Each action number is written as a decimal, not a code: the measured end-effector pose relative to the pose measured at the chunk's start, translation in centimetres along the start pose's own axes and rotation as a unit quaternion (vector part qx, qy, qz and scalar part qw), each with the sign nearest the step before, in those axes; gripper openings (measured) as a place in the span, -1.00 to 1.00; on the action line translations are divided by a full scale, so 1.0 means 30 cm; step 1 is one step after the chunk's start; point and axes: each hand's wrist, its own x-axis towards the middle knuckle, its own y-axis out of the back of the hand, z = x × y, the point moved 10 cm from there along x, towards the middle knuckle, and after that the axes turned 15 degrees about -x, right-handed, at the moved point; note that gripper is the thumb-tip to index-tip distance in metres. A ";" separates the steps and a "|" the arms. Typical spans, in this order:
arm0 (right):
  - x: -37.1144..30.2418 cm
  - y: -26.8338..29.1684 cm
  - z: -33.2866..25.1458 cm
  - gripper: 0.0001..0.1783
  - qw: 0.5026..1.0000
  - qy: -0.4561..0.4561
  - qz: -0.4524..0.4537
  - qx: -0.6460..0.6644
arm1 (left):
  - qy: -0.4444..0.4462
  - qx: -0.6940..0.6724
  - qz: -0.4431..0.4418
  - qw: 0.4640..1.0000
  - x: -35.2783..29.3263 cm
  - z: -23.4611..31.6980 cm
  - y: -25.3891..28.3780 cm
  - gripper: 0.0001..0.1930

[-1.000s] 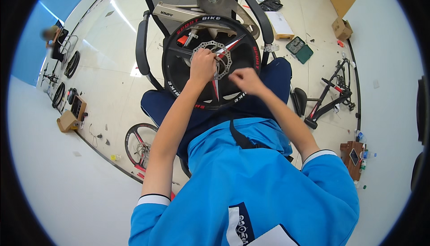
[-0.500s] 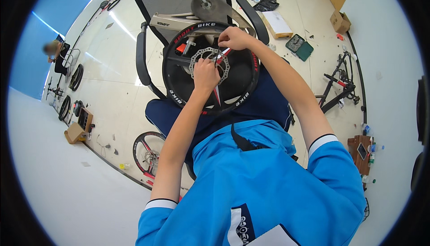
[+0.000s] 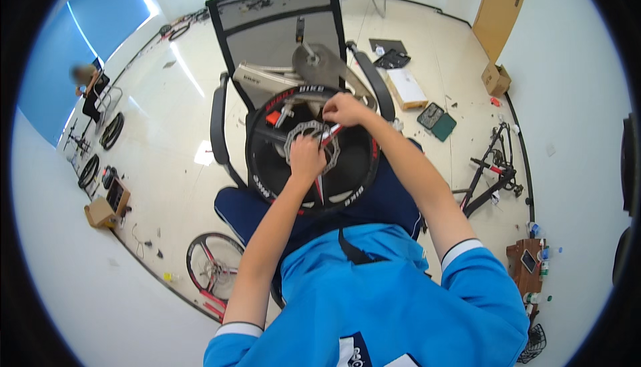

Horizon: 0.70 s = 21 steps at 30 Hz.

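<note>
A black bicycle wheel (image 3: 256,170) with red and white lettering on its rim lies across my lap and the chair seat. A silver brake disc (image 3: 334,161) with a scalloped edge sits at its middle. My left hand (image 3: 308,158) is closed over the disc near the hub, its fingertips hiding what they grip. Just beyond it and to the right, my right hand (image 3: 344,109) is pinched above the disc's far edge. Between the hands shows a thin dark piece, too small to name. A red and white stripe runs along the wheel's spokes.
Against the mesh chair back (image 3: 280,33) leans a silver frame part (image 3: 262,78) with a round chainring (image 3: 318,68). Armrests flank the wheel. On the floor are a green tool case (image 3: 443,127), a white box (image 3: 407,88), a black bike frame (image 3: 491,170) and another wheel (image 3: 189,262). Someone sits far left.
The view has tilted up, so the wheel and my hands appear lower and more of the room's far side shows. Both hands keep nearly the same places on the disc.
</note>
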 end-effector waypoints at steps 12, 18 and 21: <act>0.021 -0.091 0.062 -0.78 0.991 -0.070 -0.056 0.098 | 0.078 0.041 -0.041 0.995 0.009 0.003 -0.023 -0.88; 0.031 -0.117 0.035 -0.77 0.994 -0.082 -0.026 0.070 | 0.128 0.100 -0.129 0.978 0.078 -0.014 -0.061 -0.83; 0.034 -0.123 -0.045 -0.71 0.999 -0.020 -0.019 0.034 | 0.121 0.085 -0.101 0.984 0.066 -0.022 -0.033 -0.82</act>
